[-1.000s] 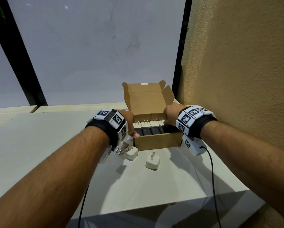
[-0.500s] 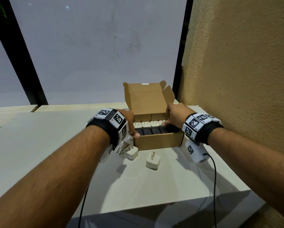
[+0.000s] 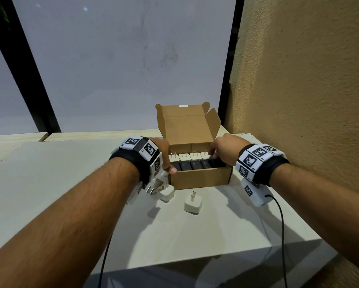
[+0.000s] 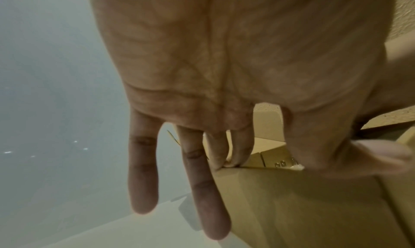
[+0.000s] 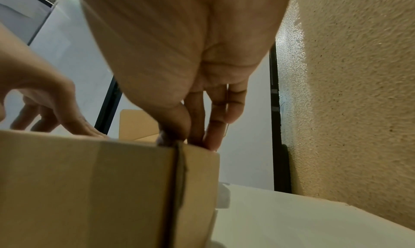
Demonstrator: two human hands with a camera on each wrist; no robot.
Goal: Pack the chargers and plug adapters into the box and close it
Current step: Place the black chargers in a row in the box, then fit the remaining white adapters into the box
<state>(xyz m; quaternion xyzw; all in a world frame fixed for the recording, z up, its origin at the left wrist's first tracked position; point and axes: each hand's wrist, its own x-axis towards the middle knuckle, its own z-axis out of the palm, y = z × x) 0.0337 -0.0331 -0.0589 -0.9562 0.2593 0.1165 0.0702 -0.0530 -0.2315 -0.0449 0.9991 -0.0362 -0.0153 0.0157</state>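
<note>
The open cardboard box (image 3: 199, 180) stands lid-up near the wall, with a back row of white chargers (image 3: 184, 157) and a front row of black chargers (image 3: 195, 164). My left hand (image 3: 168, 163) holds the box's left wall (image 4: 292, 207): two fingers hook over the rim, the thumb lies on the front corner. My right hand (image 3: 218, 152) reaches over the front right corner (image 5: 179, 156), its thumb and fingertips closing on the rightmost black charger. Two white chargers (image 3: 193, 204) (image 3: 166, 193) lie on the table before the box. A white pinned plug adapter (image 3: 156, 182) shows under my left wrist.
The pale table (image 3: 174, 235) ends in a front edge close to me. A rough tan wall (image 3: 299, 100) rises right beside the box. A window with black frames (image 3: 35, 84) stands behind. Black cables (image 3: 282, 235) hang from both wrists.
My right hand has drawn back from the box's rear right toward its front right corner, and the wrist has swung out to the right. The left hand and the loose chargers have stayed put.
</note>
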